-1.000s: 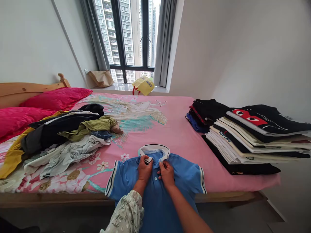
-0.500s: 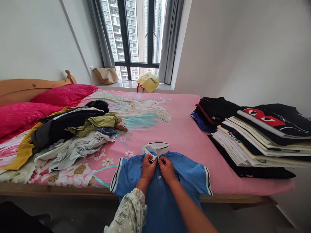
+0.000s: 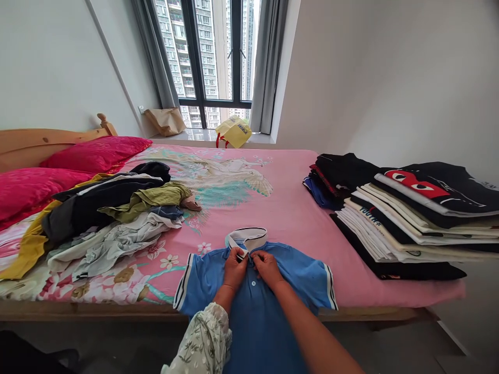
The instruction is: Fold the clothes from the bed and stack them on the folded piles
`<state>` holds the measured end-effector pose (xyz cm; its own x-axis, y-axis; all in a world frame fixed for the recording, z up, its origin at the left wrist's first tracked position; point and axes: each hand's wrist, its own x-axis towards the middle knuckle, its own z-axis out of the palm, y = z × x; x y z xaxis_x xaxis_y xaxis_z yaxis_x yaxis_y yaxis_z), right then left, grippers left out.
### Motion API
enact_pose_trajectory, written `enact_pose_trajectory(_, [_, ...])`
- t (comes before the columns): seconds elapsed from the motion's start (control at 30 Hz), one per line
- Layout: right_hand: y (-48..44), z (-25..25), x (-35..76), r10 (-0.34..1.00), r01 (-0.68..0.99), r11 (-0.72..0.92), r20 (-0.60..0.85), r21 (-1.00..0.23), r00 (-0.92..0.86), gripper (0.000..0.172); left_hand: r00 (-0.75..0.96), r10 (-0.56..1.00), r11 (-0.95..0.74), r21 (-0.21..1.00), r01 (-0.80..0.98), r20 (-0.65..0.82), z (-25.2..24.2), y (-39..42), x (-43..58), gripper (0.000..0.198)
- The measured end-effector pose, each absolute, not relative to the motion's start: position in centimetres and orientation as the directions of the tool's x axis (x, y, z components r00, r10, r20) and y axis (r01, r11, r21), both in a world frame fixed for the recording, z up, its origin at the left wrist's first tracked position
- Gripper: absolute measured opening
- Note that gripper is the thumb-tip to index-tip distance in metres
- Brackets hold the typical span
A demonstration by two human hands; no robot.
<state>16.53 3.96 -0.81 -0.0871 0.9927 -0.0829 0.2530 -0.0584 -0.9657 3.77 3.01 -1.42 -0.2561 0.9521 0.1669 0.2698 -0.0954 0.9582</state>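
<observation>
Heap point(image 3: 105, 208) and stack point(image 3: 393, 234) flank free sheet point(image 3: 290, 208) beyond shirt point(image 3: 261, 317).

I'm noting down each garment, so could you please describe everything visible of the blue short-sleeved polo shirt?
The blue short-sleeved polo shirt of soft-looking cloth lies front up, sleeves spread, on the pink floral bedsheet, its lower part running past the wooden bed edge and out of view. Its white collar and sleeve bands carry dark stripes; one pale button shows on the front. The left hand and right hand pinch it at the neck opening.
</observation>
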Motion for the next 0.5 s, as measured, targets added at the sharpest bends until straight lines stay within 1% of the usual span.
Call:
enact_pose_trajectory(0.1, [4.36,-0.62,16.62,0.990,0.290,-0.036,-0.073,-0.956,-0.118,0.026,-0.255,0.953,-0.092,0.960,0.266,0.162,-1.61,3.07,3.68,0.017])
enact_pose_trajectory(0.27, [4.41,-0.51,16.20,0.993,0.359,0.031,-0.012,-0.933,-0.115,0.014,-0.244,0.957,-0.090,0.960,0.267,0.157,-1.71,3.09,3.59,0.017])
enact_pose_trajectory(0.4, [4.48,-0.55,16.04,0.994,0.401,0.074,0.034,-0.913,-0.107,0.014,-0.238,0.960,-0.075,0.957,0.281,0.145,-1.56,3.06,3.53,0.015])
enact_pose_trajectory(0.5, [4.57,-0.79,16.04,0.993,0.416,0.087,0.045,-0.905,-0.111,0.010,-0.235,0.961,-0.068,0.950,0.305,0.145,-1.38,3.03,3.59,0.013])
